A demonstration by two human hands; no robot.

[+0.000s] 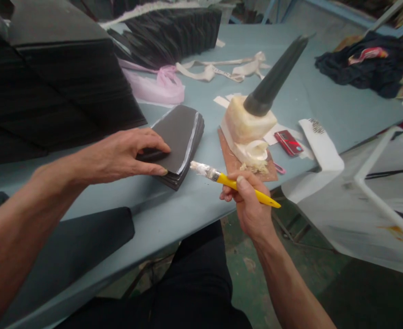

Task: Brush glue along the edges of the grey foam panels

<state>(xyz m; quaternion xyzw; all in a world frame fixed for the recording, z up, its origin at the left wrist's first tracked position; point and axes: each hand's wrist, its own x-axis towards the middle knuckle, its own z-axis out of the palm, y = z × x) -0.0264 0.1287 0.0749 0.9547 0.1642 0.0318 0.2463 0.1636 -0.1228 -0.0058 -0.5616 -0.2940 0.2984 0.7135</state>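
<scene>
My right hand [251,198] grips a paintbrush [234,183] with a yellow handle, its bristles coated in white paste and pointing left. My left hand [129,153] pinches the near edge of the top sheet on a stack of dark grey sheets [179,132], thumb at the near corner and fingers on top. A white stripe of paste runs along the right edge of that top sheet. The bristles are just right of the stack, apart from it. Beyond the brush sits a pale glue container [247,123] with a dark cone on top and thick paste at its mouth, on a brown board [229,157].
Tall piles of black sheets [67,96] stand at left, with another row [174,34] behind. Pink plastic [163,87], cloth strips [218,71], a red box [288,142] and dark clothing [362,68] lie on the table [294,59]. A dark panel [78,251] lies near the front edge.
</scene>
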